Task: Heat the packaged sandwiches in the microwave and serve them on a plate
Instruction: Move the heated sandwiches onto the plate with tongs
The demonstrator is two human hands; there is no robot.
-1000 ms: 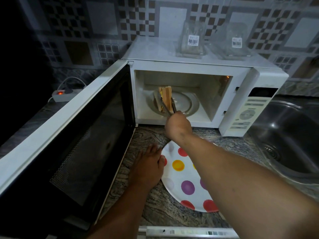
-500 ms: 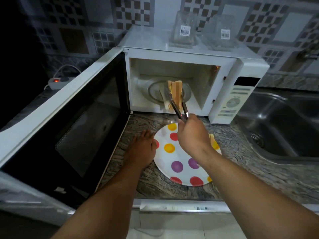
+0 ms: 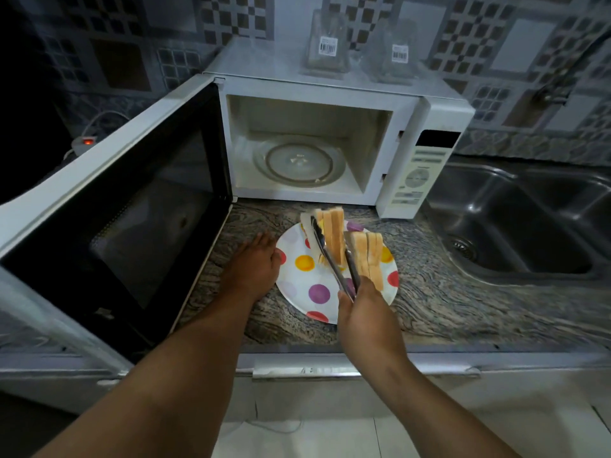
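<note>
Over the spotted plate (image 3: pixel 299 285) on the counter (image 3: pixel 439 292), the right hand (image 3: pixel 362 320) grips tongs (image 3: pixel 334 262) clamping a sandwich (image 3: pixel 332 239) beside one already served (image 3: pixel 370 259), left hand (image 3: pixel 254 269) flat steadying the rim; next, lower and release gently.

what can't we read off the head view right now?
- Whether the sandwich in the tongs already touches the plate: the sandwich and tongs cover the contact.
- Right hand fingers on the tongs: seen from the back only.
- Text on the microwave panel: too small, dim.
- Contents of the two clear packages on top: blurred, glare.
- Left hand contact with the plate rim: unclear in the dim light.
</note>
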